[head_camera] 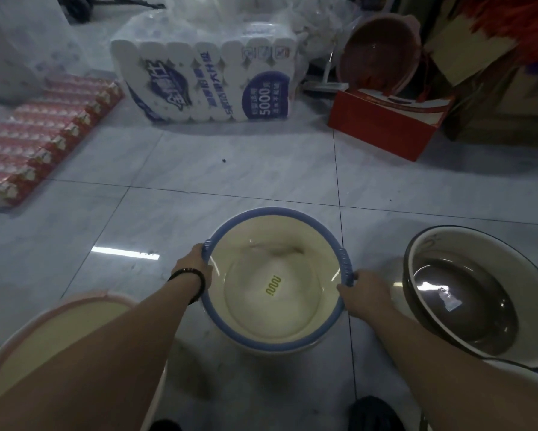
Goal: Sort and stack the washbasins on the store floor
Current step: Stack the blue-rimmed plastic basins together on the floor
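A cream washbasin with a blue rim [280,337] is in the middle of the view, just above the tiled floor. My left hand [196,262] grips its left rim and my right hand [359,293] grips its right rim by a ribbed blue handle. A cream basin with a pink rim [56,325] lies at the lower left, partly hidden behind my left forearm. To the right sits a dark enamel basin with a pale rim [466,306]. A pink basin [382,51] leans upright at the back right.
A large pack of toilet rolls [205,82] stands at the back centre. Red packaged goods [43,135] lie at the left. A red cardboard box [389,119] sits at the back right, with brown boxes and dusters behind it. Dark shoes [376,415] show at the bottom edge.
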